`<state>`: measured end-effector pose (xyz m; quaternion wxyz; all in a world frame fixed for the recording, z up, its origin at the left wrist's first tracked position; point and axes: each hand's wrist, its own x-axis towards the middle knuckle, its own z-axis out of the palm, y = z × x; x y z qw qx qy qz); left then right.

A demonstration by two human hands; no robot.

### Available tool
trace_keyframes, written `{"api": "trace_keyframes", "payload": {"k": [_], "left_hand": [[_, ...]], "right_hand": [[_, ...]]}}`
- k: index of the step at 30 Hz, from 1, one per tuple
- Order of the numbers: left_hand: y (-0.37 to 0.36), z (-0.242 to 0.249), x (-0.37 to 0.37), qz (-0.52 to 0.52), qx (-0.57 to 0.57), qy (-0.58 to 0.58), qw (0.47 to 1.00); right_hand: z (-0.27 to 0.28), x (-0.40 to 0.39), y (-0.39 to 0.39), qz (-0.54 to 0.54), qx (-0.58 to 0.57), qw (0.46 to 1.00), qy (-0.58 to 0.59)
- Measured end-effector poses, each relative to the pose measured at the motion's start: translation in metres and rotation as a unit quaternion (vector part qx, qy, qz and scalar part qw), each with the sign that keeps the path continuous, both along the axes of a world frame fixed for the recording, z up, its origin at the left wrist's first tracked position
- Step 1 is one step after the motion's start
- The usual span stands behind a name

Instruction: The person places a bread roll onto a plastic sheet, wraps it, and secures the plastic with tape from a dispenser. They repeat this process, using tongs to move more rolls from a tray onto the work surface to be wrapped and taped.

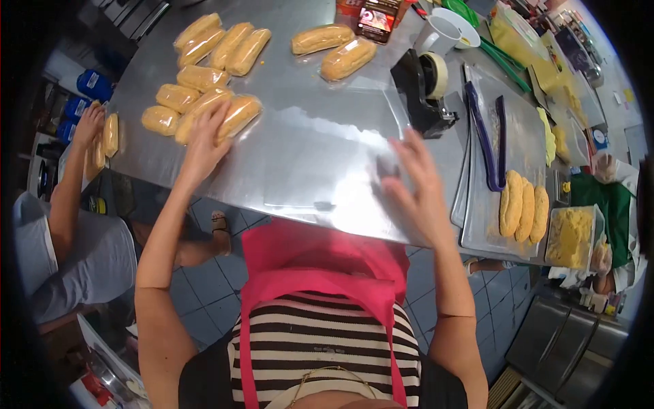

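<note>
At the left of the metal table, my left hand point(206, 142) is closed over a plastic-wrapped bread roll point(241, 116), at the near end of a group of wrapped rolls. More wrapped bread rolls point(201, 78) lie just beyond it. My right hand point(417, 180) hovers over the table with fingers apart and nothing in it. Between my hands, a clear plastic sheet point(320, 112) appears to lie flat on the metal. A black tape dispenser point(417, 88) with a roll of tape point(436, 73) stands beyond my right hand.
Right of the dispenser, a tray point(477, 204) bears purple tongs point(493, 167) and unwrapped bread rolls point(523, 208). A tub of yellow crumbly filling point(571, 235) stands beside it. Two wrapped rolls point(347, 58) and a white mug point(438, 34) are at the back. Co-workers stand left and right.
</note>
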<state>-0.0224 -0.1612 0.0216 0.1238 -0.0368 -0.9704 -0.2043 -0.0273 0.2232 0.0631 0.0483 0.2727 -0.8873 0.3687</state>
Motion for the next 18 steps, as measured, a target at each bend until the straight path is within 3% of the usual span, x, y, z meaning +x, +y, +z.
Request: {"api": "trace_keyframes", "payload": {"k": [4,6,9,12,13,18], "left_hand": [[-0.009,0.007,-0.002,-0.031,0.011,-0.026,0.999],[-0.008,0.01,0.0,-0.034,0.0,-0.027,0.999],[0.001,0.015,-0.001,-0.037,0.01,0.013,0.999],[0.02,0.022,0.001,-0.013,0.102,0.097,0.99],[0.033,0.029,0.004,0.012,0.153,0.111,0.982],[0.059,0.031,0.009,0.014,0.295,0.126,0.947]], "right_hand": [[-0.009,-0.044,0.083,-0.203,0.05,0.962,0.176],[-0.022,-0.075,0.13,-0.298,0.145,0.923,0.198],[-0.026,-0.106,0.158,-0.372,0.306,0.874,0.069],[-0.022,-0.125,0.156,-0.411,0.314,0.856,-0.007],[-0.029,-0.129,0.158,-0.415,0.309,0.854,0.059],[-0.016,-0.102,0.163,-0.398,0.271,0.872,0.088]]}}
